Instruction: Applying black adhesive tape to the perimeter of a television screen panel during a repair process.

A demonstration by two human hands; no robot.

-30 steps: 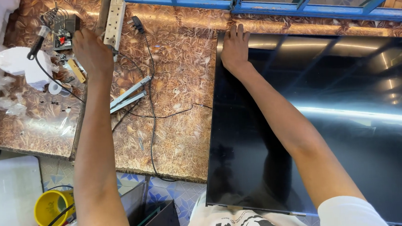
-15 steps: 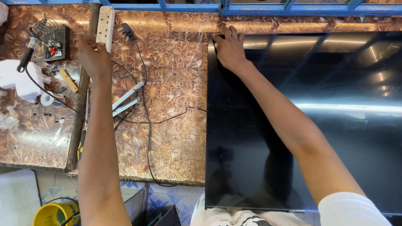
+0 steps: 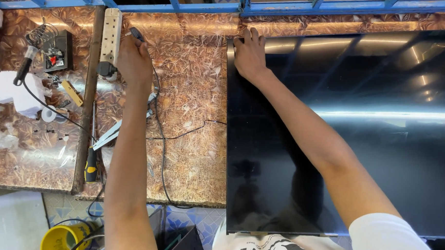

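Nearest you, a yellow bucket (image 3: 60, 244) sits on the floor below the bench's (image 3: 199, 157) near left edge. On the bench's right half lies the big black screen (image 3: 358, 147), flat, its near edge overhanging the bench's near edge. A screwdriver (image 3: 90, 166) with a yellow and black handle lies near the left, beside a black cable (image 3: 182, 135) that snakes across the middle. Farther on, your right hand (image 3: 249, 56) rests on the screen's far left corner, fingers (image 3: 248, 36) slightly spread and flat, clamped on nothing. Your left hand (image 3: 133, 61) sits by the white power strip (image 3: 111, 36) at the far edge, fingers curled around a black plug (image 3: 136, 33). A soldering iron stand (image 3: 53, 48) stands toward the far left corner.
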